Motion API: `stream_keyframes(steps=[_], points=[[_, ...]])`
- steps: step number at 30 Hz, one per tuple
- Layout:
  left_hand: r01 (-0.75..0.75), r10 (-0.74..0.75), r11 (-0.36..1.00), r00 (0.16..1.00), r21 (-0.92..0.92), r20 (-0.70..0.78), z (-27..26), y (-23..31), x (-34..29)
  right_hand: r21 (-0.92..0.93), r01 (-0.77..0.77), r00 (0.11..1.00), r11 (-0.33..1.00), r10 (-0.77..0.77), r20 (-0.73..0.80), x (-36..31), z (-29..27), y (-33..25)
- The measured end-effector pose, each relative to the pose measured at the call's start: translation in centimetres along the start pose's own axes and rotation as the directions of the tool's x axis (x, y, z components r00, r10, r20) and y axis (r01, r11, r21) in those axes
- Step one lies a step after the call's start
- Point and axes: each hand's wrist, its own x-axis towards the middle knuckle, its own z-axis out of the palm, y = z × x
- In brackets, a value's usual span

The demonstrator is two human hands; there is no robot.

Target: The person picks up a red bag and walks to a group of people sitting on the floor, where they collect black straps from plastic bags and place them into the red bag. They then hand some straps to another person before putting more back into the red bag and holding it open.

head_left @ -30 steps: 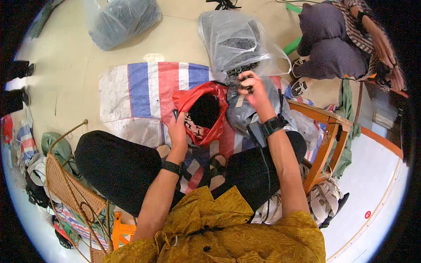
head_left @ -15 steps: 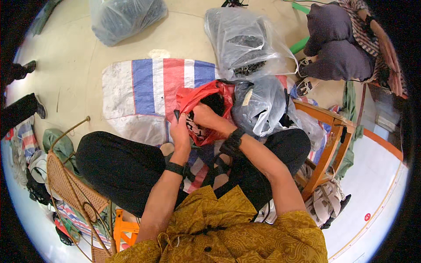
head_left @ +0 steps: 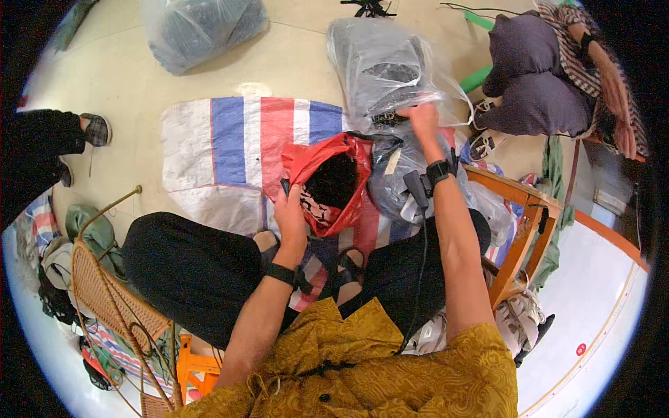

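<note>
My left hand [head_left: 288,212] is closed on the near left rim of a red plastic bag [head_left: 293,161], whose mouth gapes upward. Inside the bag lies a dark mass of black items [head_left: 332,181], too dark to make out. My right hand [head_left: 424,120] is at the near side of a large clear plastic bag [head_left: 369,43]. Its fingers stretch left beside small black items [head_left: 389,120] at that bag's opening, and nothing shows in them. A second clear bag [head_left: 397,171] with dark contents leans against the red bag's right side.
A striped woven sheet [head_left: 227,139] lies under the red bag. Another filled clear bag [head_left: 203,31] stands at the far left. A wooden stool [head_left: 519,237] is close on my right, a wicker chair [head_left: 115,292] on my left. A seated person [head_left: 540,80] is at the far right; another person's shoe [head_left: 96,130] shows left.
My right hand has come out of the red bag and moved far and right to the large clear bag. My left hand stays on the red rim. The person at the left has stepped closer.
</note>
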Motion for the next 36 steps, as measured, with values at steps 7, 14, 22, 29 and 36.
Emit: stream_keyframes(steps=[7,14,22,29,36], points=[[-0.013,0.014,1.0,0.999,0.027,-0.033,0.2,-0.1,-0.7,-0.087,0.14,0.988,0.986,-0.145,-0.052,1.8,4.3,1.1],[0.033,-0.033,0.999,0.999,-0.005,-0.004,-0.4,-0.4,-0.8,-0.185,0.169,0.955,0.968,-0.207,-0.213,-0.5,5.7,-1.9],[0.025,-0.025,1.0,1.0,0.003,-0.001,0.1,1.4,-1.7,-0.159,0.077,0.956,0.984,-0.118,-0.27,-0.9,6.1,-3.4],[0.025,-0.023,0.999,0.999,0.039,-0.031,-0.1,-0.5,-1.0,-0.133,0.133,0.938,0.982,-0.169,-0.303,0.1,7.3,-1.5],[0.06,-0.06,0.998,0.998,0.016,-0.002,-0.3,0.2,-1.3,-0.032,0.131,0.977,0.991,-0.135,-0.163,0.7,6.8,-1.3]])
